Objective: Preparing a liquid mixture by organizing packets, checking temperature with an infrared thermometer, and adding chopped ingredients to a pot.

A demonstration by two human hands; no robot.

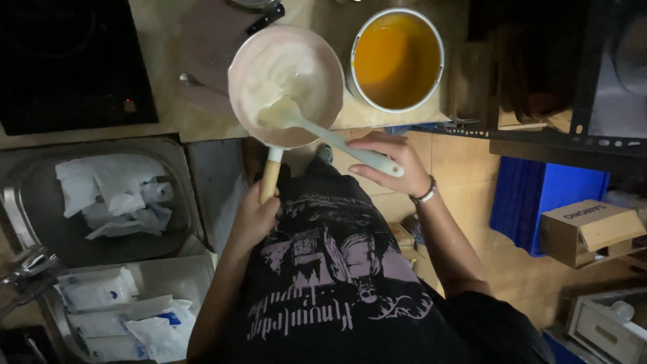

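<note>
Two vessels on the counter, one cream, one orange

Two hands are at work on the same pan. I see my left hand wrapped tight around the pale wooden handle of a small saucepan, which sits at the near edge of the counter with the handle sticking out over the edge towards me. Inside the pan lies a thick, whitish cream, smeared up the walls and pooled at the bottom. My right hand is closed on the grip of a light-coloured spatula, whose blade rests in the cream near the front wall of the pan. A bracelet circles that wrist.

Just beside the pan, to its right and nearly touching it, stands a white-rimmed round pot holding a clear orange liquid. To the left of the counter there is a dark cooktop with one small red light.

Below that, a metal sink holds crumpled white wrappers. Nearer to me, a tray carries several soft white packets with blue marks. Off to the right I make out a blue crate and a cardboard box, well apart from the pan.
</note>
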